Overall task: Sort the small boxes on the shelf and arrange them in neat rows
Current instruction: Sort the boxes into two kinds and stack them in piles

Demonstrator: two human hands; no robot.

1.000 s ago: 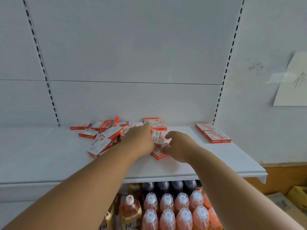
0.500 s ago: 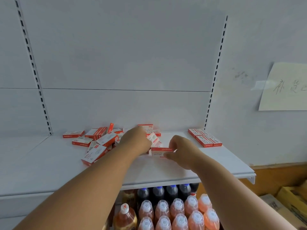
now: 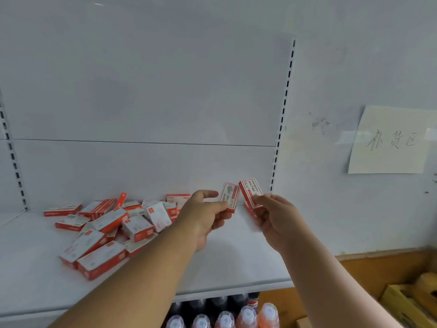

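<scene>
Left hand: we see our left hand (image 3: 205, 217) raised above the shelf (image 3: 246, 259), thumb and fingers pinching the lower end of one small box (image 3: 229, 197).
Right hand: our right hand (image 3: 275, 215) grasps a second small box (image 3: 251, 192) by its lower end, just beside the first, at 3 o'clock from it.
Held boxes: both stand nearly upright, long axis pointing toward 12 o'clock; the left one leans slightly to 1 o'clock, the right one to 11 o'clock. Their white, red-edged faces are turned to us.
Writing: the print on the boxes runs along the long axis and is too blurred for us to read.
Pile: a loose heap of red-and-white boxes (image 3: 111, 230) lies on the shelf at 9 o'clock from our hands, pointing every which way.
Notice: a paper sheet (image 3: 390, 140) on the wall at 2 o'clock carries three handwritten characters.
Below: capped bottles (image 3: 224, 319) stand under the shelf at 6 o'clock.
</scene>
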